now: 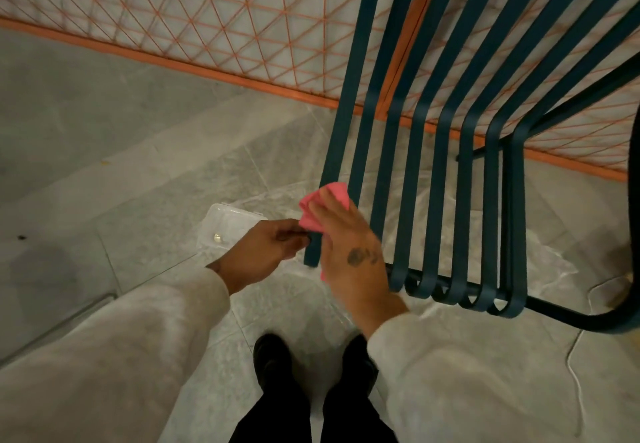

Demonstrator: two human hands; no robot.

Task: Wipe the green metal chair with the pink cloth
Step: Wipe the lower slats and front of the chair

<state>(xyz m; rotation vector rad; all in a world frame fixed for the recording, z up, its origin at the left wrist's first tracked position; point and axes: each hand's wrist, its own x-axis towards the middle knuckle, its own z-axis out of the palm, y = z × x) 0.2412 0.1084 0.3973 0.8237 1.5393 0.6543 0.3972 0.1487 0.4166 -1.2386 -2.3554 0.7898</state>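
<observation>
The green metal chair (446,152) fills the right half of the view, its seat and back made of flat dark green slats. The pink cloth (332,197) lies over the leftmost seat slat near its front end. My right hand (349,252) presses the cloth onto that slat, fingers laid over it and pointing away from me. My left hand (266,248) grips the front end of the same slat from the left, fingers curled round its edge beside the cloth.
An orange wire-mesh panel (221,23) with an orange frame runs along the floor behind the chair. A clear plastic box (225,231) lies on the grey tiled floor just left of my hands. My two dark shoes (273,359) stand below. A thin white cable (578,387) trails at right.
</observation>
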